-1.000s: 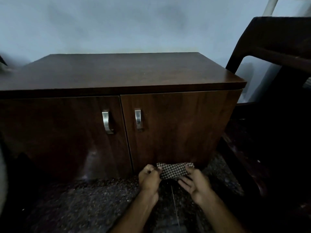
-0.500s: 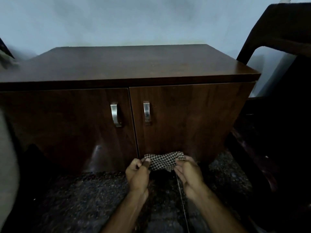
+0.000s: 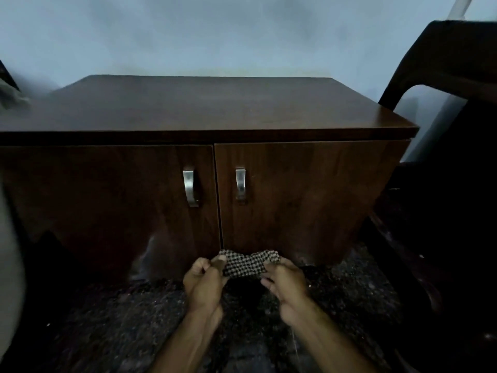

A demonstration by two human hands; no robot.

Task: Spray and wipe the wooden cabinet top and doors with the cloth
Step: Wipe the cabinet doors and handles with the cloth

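Note:
A dark wooden cabinet [image 3: 209, 109] stands against the wall, its two doors shut, each with a metal handle [image 3: 190, 187] near the middle seam. Low in front of the right door, a small black-and-white checked cloth [image 3: 245, 263] is stretched between both hands. My left hand [image 3: 205, 281] pinches its left end and my right hand [image 3: 285, 284] pinches its right end. No spray bottle is in view.
A dark chair [image 3: 454, 76] stands close on the right of the cabinet. The floor [image 3: 121, 319] is dark speckled stone. A pale blurred shape [image 3: 8, 265] fills the left edge. The wall behind is light blue.
The view has shifted, so the cabinet sits differently in frame. Both hands keep hold of the cloth's ends in front of the doors' lower edge.

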